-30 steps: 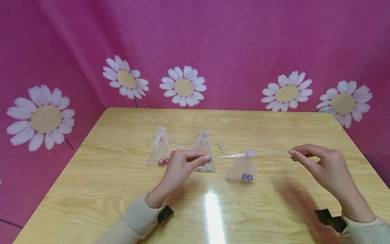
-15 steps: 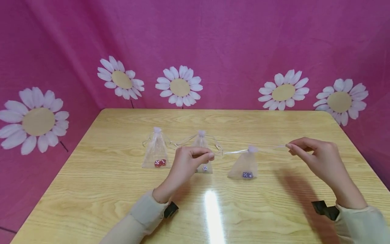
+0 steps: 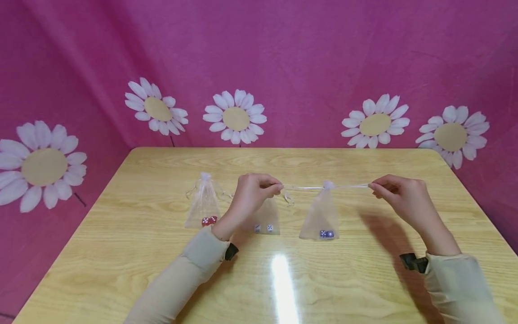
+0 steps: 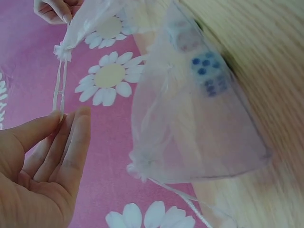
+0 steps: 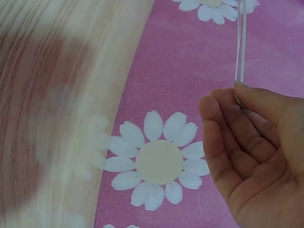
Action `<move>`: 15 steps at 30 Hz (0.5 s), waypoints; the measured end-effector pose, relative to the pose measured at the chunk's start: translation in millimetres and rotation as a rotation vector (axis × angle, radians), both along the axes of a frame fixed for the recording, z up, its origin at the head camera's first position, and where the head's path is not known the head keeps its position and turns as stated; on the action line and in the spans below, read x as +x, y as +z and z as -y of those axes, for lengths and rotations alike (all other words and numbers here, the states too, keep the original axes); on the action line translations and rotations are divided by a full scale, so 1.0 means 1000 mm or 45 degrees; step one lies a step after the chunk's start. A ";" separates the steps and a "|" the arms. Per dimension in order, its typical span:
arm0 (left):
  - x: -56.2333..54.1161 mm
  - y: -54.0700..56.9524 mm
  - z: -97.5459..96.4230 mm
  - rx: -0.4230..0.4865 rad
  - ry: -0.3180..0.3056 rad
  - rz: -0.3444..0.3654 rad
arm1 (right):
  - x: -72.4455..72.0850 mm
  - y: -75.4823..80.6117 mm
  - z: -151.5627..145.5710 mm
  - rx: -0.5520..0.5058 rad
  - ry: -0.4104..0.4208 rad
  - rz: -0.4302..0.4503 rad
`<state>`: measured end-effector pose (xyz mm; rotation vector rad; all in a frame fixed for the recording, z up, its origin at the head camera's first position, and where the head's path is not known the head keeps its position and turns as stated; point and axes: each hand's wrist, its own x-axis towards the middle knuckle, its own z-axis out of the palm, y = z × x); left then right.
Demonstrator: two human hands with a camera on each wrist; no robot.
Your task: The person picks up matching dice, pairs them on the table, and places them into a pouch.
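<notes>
A sheer white drawstring pouch [image 3: 319,213] with blue dice [image 3: 326,234] at its bottom stands nearly upright, its neck gathered. My left hand [image 3: 256,193] pinches the drawstring [image 4: 59,90] on the left side between thumb and fingertips. On the right, my right hand [image 3: 400,198] pinches the drawstring's other end [image 5: 241,47] the same way. Both strings run taut and about level from the pouch's neck. Behind my left hand is a second sheer pouch [image 3: 272,216] holding white dice [image 3: 270,228]; its top is hidden in the head view. Its gathered neck [image 4: 140,164] shows in the left wrist view.
A third sheer pouch [image 3: 202,202] with red dice [image 3: 209,220] lies to the left on the wooden table [image 3: 121,252]. A pink cloth [image 3: 303,67] with white daisies hangs behind the table's far edge.
Both hands have risen in the head view and moved farther from me, still holding the strings. The neck of the pouch with blue dice has come up, and the pouch stands straighter.
</notes>
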<state>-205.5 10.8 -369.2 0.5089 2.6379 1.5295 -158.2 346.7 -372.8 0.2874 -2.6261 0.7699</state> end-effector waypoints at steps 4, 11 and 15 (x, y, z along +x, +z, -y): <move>-0.005 -0.001 -0.003 -0.024 0.012 0.029 | -0.005 -0.002 -0.002 0.005 0.000 0.040; -0.016 0.001 -0.010 -0.085 -0.016 0.056 | -0.015 -0.010 -0.002 0.009 -0.003 0.204; -0.021 0.000 -0.013 -0.120 -0.007 0.050 | -0.019 -0.012 0.001 0.024 0.009 0.237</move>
